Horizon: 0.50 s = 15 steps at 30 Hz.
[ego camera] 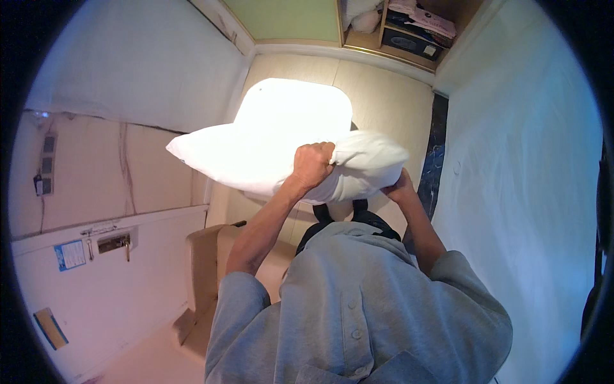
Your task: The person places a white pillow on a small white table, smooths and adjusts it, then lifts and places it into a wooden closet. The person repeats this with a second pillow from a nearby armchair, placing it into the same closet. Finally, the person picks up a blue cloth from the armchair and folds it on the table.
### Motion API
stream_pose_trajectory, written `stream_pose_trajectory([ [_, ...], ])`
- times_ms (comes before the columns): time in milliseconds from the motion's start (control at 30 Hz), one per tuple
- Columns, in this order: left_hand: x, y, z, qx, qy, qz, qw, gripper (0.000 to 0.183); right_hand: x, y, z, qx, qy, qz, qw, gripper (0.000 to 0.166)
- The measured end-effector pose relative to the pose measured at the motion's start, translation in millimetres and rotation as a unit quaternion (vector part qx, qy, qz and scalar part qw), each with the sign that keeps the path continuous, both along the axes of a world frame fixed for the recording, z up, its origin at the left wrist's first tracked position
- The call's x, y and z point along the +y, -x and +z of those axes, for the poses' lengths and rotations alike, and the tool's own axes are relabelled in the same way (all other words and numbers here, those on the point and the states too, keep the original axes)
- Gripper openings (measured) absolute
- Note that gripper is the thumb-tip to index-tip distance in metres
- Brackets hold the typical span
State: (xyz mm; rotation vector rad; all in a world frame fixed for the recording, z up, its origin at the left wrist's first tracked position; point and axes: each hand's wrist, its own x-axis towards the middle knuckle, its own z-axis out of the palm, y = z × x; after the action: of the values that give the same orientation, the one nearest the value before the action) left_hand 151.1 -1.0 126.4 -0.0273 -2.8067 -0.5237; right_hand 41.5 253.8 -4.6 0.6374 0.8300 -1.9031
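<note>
A white pillow (230,158) is held level in front of my waist, its pointed corner towards the left. My left hand (312,163) is closed in a fist on the bunched white cloth in the pillow's right half. At the right end, my right hand (399,187) grips the pillow's near lower edge, its fingers partly hidden under the cloth. The pillow's right end is slightly blurred. Just behind it lies a flat white surface with rounded corners (297,103), washed out by glare, so its kind is unclear.
A beige armchair (204,269) stands close at my lower left, near a white door (158,283) with a metal handle. Beyond the pale floor (393,101), an open wardrobe holds folded cloth (431,21) and a black safe (407,43). A white wall (518,168) runs along the right.
</note>
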Motion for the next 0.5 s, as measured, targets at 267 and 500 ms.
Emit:
stream_pose_trajectory([
  [267, -20.7, 48.9, 184.4, 0.308, -0.29, 0.212, 0.881, 0.008, -0.9, 31.2, 12.9, 0.178, 0.0, -0.093, 0.98, 0.057],
  [500, -98.4, 28.0, 175.4, 0.371, -0.552, 0.323, 0.673, 0.038, -96.9, 36.2, -9.6, 0.452, -0.263, 0.094, 0.847, 0.075],
])
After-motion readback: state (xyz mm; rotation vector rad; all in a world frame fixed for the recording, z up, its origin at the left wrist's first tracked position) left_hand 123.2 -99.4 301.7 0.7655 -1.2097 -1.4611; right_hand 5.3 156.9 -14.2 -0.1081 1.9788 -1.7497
